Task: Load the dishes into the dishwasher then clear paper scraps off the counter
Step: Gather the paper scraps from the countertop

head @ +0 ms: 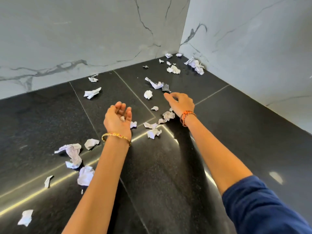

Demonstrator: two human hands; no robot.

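Several crumpled white paper scraps lie scattered over the black stone counter (236, 125). My left hand (116, 119) hovers palm up and cupped near the middle, and a small scrap (122, 118) rests in its palm. My right hand (182, 103) stretches palm down over the counter with loose fingers that hold nothing. Its fingertips are close to a crumpled grey-white scrap (158, 85). A round scrap (148, 94) lies just left of those fingertips. More scraps (167, 115) sit beside my right wrist.
Marble walls (84, 39) close the counter at the back and the right, meeting in a corner where a scrap pile (195, 65) lies. Larger scraps (73, 153) lie at the lower left near my left forearm. No dishes or dishwasher are in view.
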